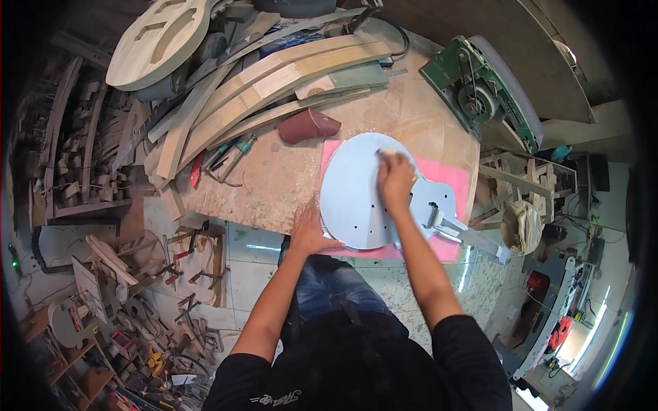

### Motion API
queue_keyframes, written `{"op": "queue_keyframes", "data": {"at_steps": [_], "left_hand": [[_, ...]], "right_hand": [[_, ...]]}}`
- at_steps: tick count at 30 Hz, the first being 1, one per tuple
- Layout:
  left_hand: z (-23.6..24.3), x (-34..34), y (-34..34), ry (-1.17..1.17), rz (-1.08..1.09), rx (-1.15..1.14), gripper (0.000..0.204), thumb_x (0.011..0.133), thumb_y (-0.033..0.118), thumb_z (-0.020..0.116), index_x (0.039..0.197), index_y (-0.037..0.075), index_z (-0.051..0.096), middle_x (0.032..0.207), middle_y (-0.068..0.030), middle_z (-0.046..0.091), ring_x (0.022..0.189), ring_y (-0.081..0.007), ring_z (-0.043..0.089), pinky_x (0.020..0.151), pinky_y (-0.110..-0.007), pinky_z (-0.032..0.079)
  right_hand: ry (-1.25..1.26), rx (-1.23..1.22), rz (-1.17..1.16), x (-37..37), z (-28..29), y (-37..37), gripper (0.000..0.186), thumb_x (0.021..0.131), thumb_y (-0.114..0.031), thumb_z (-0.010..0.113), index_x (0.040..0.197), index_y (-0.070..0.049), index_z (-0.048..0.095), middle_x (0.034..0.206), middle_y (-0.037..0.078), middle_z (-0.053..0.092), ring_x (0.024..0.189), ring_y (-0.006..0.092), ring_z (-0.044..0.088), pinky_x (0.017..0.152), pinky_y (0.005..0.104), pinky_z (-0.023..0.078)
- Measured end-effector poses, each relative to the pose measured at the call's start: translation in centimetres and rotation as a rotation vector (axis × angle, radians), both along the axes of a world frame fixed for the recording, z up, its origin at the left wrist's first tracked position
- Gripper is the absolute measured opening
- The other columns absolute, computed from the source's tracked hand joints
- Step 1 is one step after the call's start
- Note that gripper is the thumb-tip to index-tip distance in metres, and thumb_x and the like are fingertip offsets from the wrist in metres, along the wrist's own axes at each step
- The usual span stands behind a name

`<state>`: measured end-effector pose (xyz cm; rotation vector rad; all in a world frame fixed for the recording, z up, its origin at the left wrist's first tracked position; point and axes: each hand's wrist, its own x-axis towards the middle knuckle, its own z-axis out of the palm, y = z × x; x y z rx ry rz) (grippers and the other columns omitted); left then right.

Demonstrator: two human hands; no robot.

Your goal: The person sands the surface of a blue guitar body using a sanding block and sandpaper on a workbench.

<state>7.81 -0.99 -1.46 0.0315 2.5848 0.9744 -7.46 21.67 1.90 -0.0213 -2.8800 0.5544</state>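
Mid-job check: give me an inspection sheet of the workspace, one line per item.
Surface: wooden workbench, pale specks scattered on it.
Job's things: pale-blue guitar body lying over a pink sheet.
Clutter: curved wooden strips, sandpaper roll, bare-wood guitar body.
Hands: left hand at the blue body's near-left edge; right hand curled over a small pale piece, kind unclear.
Cables: dark cord or hose curving beyond the strips.
Surroundings: green belt sander rightward; littered tiled floor.

The guitar body (353, 188) I touch looks smooth and matt; the curled sandpaper (308, 128) looks rough, the curved beams (274, 81) bare wood, the belt sander (480, 85) painted metal.
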Motion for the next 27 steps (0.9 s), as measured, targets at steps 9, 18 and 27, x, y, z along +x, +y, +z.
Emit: {"op": "queue_keyframes", "data": {"at_steps": [9, 18, 27], "left_hand": [[-1.4, 0.7, -0.5, 0.075, 0.038, -0.017, 0.165, 0.046, 0.068, 0.095, 0.166, -0.007, 0.010, 0.167, -0.0275, 0.033, 0.156, -0.0370, 0.033, 0.130, -0.058, 0.014], [-0.8, 0.4, -0.5, 0.000, 0.018, -0.013, 0.164, 0.049, 0.067, 0.096, 0.166, -0.006, 0.007, 0.171, -0.0248, 0.026, 0.160, -0.0365, 0.026, 0.130, -0.059, 0.012], [-0.5, 0.3, 0.0, 0.032, 0.010, 0.024, 0.161, 0.050, 0.065, 0.096, 0.166, -0.006, 0.010, 0.170, -0.0269, 0.028, 0.159, -0.0377, 0.027, 0.130, -0.059, 0.012]], "right_hand": [[-0.030, -0.004, 0.176, 6.0, -0.5, 0.4, 0.026, 0.095, -0.019, 0.070, 0.121, -0.016, 0.074, 0.133, 0.019, 0.066, 0.117, 0.0406, 0.061, 0.099, 0.0585, 0.045], [-0.111, -0.066, 0.313, 13.6, -1.3, -3.7, 0.031, 0.090, -0.020, 0.072, 0.120, -0.022, 0.075, 0.139, 0.014, 0.064, 0.123, 0.0393, 0.058, 0.105, 0.0575, 0.041], [0.060, -0.002, 0.120, 2.2, -0.4, -5.3, 0.030, 0.092, -0.014, 0.069, 0.122, -0.020, 0.073, 0.137, 0.014, 0.064, 0.120, 0.0383, 0.059, 0.102, 0.0573, 0.042]]}}
